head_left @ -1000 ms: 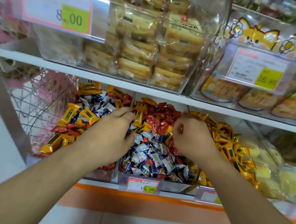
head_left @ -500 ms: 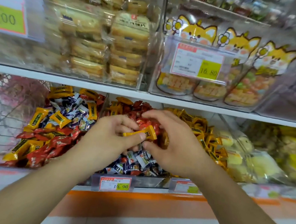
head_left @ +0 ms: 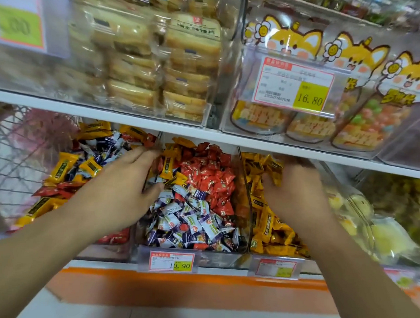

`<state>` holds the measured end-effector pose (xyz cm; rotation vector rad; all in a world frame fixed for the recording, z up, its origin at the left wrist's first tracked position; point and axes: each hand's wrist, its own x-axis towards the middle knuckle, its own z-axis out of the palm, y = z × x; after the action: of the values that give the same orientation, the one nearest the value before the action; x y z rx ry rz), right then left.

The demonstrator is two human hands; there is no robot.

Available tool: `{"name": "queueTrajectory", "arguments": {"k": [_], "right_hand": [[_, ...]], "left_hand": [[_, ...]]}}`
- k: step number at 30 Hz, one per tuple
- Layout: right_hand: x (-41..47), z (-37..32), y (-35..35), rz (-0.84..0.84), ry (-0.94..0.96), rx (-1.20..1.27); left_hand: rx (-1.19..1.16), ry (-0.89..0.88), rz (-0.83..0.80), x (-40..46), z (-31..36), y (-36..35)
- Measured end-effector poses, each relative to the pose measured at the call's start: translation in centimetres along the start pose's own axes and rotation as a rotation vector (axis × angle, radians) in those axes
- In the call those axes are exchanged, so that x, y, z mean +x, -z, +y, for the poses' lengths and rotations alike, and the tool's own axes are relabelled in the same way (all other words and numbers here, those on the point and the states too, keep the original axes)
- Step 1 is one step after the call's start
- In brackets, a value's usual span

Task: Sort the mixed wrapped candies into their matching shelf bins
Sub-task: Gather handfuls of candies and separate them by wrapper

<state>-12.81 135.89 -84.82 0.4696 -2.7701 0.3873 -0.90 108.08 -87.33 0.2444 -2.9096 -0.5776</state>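
Three clear bins stand side by side on the lower shelf. The left bin (head_left: 116,252) holds mixed yellow, red and blue-white candies. In the middle bin (head_left: 219,257) lie red candies (head_left: 208,175) at the back, blue-white candies (head_left: 191,221) in front and a few yellow candies (head_left: 167,167) at the upper left. Only yellow candies (head_left: 265,222) fill the right bin (head_left: 242,175). My left hand (head_left: 119,190) reaches with loosely straight fingers to the middle bin's left edge and holds nothing. My right hand (head_left: 297,195), blurred, is over the right bin and pinches a yellow candy (head_left: 274,172).
A white shelf board (head_left: 229,138) hangs close above the bins, carrying wrapped bread packs (head_left: 136,57) and cat-print snack bags (head_left: 317,91). A wire basket (head_left: 14,153) is at the left and pale yellow packets (head_left: 370,228) at the right. Price tags (head_left: 172,261) line the shelf front.
My right hand took the yellow candy from my left hand and carried it right, over the yellow bin. My left hand let go and opened toward the middle bin.
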Motion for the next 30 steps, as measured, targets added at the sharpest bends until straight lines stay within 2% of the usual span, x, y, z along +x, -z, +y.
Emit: {"name": "queueTrajectory", "arguments": {"k": [2,4,7,10,16,19,24,30], "right_hand": [[-0.4,-2.3,-0.9,-0.080,0.157,0.093],[-0.9,-4.7,-2.1,-0.234,0.276,0.162],[-1.5,-7.7,-4.6,-0.459,0.432,0.215],[-1.8,-8.9,-6.0,-0.575,0.497,0.191],[-1.4,-6.8,-5.6,-0.523,0.517,-0.090],[-1.4,-6.4,-5.4,-0.500,0.496,-0.003],[-0.3,-8.3,-5.9,-0.331,0.402,0.159],[1.7,-10.1,-8.7,-0.434,0.376,0.191]], "left_hand": [[0.009,0.021,-0.091,0.0,-0.7,-0.1],[0.009,0.018,-0.145,0.0,-1.1,-0.2],[-0.011,0.005,-0.162,0.0,-1.5,-0.4],[-0.022,0.001,-0.176,0.0,-1.7,-0.5],[-0.031,-0.008,-0.205,0.1,-2.3,-0.5],[-0.048,-0.015,-0.197,0.2,-2.3,-0.6],[-0.071,-0.012,-0.186,0.0,-2.3,-0.6],[-0.079,-0.012,-0.178,0.0,-2.2,-0.6]]}}
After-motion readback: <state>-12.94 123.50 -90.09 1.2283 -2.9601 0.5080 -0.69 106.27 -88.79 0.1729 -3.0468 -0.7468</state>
